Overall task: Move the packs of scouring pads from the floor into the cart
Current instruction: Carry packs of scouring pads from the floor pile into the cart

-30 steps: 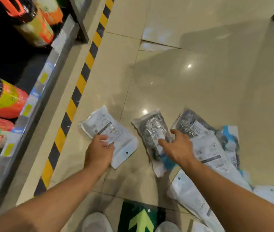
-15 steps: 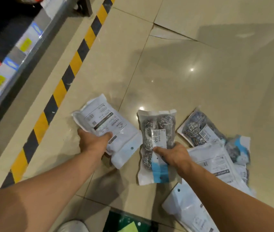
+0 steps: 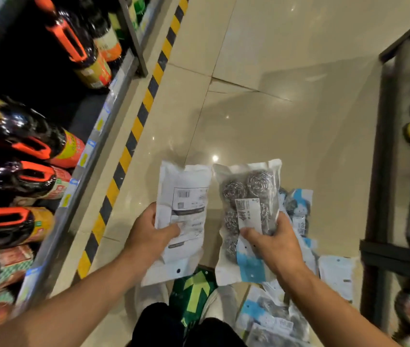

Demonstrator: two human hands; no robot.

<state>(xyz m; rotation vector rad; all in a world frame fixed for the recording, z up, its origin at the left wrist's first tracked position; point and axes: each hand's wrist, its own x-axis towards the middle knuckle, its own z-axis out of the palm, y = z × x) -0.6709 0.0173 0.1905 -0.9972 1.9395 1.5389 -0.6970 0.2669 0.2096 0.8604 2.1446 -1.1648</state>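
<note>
My left hand (image 3: 150, 234) grips a white pack of scouring pads (image 3: 182, 214) with its printed back facing me, lifted off the floor. My right hand (image 3: 275, 242) grips a second pack (image 3: 247, 194) whose clear front shows steel wool balls and a blue bottom strip. Both packs hang side by side above the tiles. Several more packs (image 3: 299, 206) lie on the floor to the right and lower right (image 3: 271, 314). No cart is in view.
A shelf of dark bottles with orange handles (image 3: 31, 146) runs along the left, edged by a yellow-black floor stripe (image 3: 133, 131). Another shelf frame (image 3: 384, 171) with goods stands at the right. A green floor arrow (image 3: 196, 289) lies between my shoes.
Both hands have lifted their packs off the floor and turned them upright. The view has risen and tilted, bringing the shelves on both sides into sight.
</note>
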